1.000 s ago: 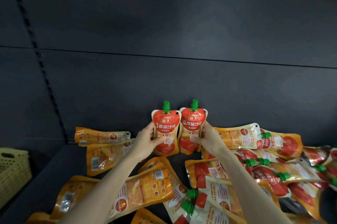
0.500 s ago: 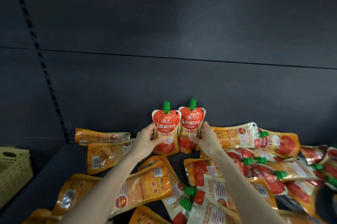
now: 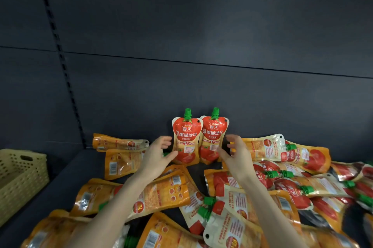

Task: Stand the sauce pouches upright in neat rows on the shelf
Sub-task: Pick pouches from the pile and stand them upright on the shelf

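Against the dark back panel (image 3: 181, 86), at the rear of the shelf (image 3: 66, 177), two red tomato-sauce pouches stand upright side by side with edges touching: the left pouch (image 3: 186, 140) and the right pouch (image 3: 214, 136), each topped by a green cap (image 3: 187, 113) and facing forward. The left hand (image 3: 157, 157) hovers just beside the left pouch, fingers spread and relaxed, grasping nothing; its thumb tip reaches the pouch's lower edge, though contact cannot be confirmed. The right hand (image 3: 235, 154) mirrors it beside the right pouch, likewise slack and holding nothing. Flat pouches (image 3: 161, 193), orange backs or red fronts up, lie scattered and overlapping across the shelf in front of and to both sides of the standing pair. A yellow perforated basket (image 3: 22, 175) sits at far left, beyond a slotted upright (image 3: 60, 56).
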`<action>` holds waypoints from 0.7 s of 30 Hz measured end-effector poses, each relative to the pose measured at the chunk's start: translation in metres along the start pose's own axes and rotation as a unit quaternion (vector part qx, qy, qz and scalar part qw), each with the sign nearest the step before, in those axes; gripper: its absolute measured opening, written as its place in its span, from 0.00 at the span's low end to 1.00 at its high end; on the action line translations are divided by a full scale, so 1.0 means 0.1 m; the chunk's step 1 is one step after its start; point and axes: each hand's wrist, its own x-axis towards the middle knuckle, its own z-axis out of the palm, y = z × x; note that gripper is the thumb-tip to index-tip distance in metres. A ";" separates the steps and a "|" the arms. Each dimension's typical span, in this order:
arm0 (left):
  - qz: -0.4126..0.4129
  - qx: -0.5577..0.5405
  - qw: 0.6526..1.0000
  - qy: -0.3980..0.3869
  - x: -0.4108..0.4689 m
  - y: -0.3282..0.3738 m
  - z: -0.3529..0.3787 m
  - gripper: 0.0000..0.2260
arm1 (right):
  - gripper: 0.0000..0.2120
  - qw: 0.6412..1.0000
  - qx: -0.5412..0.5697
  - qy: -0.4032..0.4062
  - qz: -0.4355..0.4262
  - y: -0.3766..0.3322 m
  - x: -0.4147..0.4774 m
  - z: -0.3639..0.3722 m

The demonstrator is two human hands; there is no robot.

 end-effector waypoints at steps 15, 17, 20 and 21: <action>0.006 0.071 0.996 0.045 -0.32 -0.64 -1.00 0.08 | 0.09 0.978 -0.003 -0.183 -0.096 -0.68 -0.33 0.92; 0.010 0.109 0.993 0.041 -0.21 -0.80 -1.09 0.12 | 0.10 0.975 -0.023 -0.199 -0.096 -0.79 -0.28 1.12; 0.032 0.204 0.978 0.015 0.01 -0.97 -1.23 0.21 | 0.14 0.969 -0.090 -0.217 -0.079 -0.90 -0.17 1.40; 0.044 0.245 0.968 0.007 0.08 -1.03 -1.26 0.23 | 0.17 0.965 -0.120 -0.224 -0.069 -0.91 -0.13 1.49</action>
